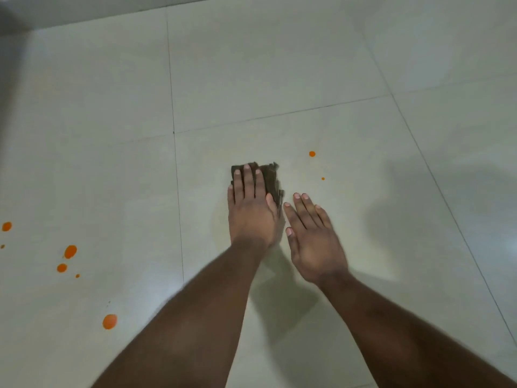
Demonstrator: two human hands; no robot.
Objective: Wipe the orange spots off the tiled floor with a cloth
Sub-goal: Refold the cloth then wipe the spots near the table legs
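Cloth (270,177) pinned under flat left hand (251,211); right hand (313,239) beside, fingers (302,208) straight.

Not much else around, honestly. There's a pale grey wall (84,9) running along the top edge, slanting up toward the right, and it goes into a dim corner (8,26) on the far left. A big soft shadow (405,219) sits off to the right, fuzzy at the edges, and a darker shadow (279,289) sits lower down near the middle. There's also a whitish patch of glare (156,292), lower left of centre.
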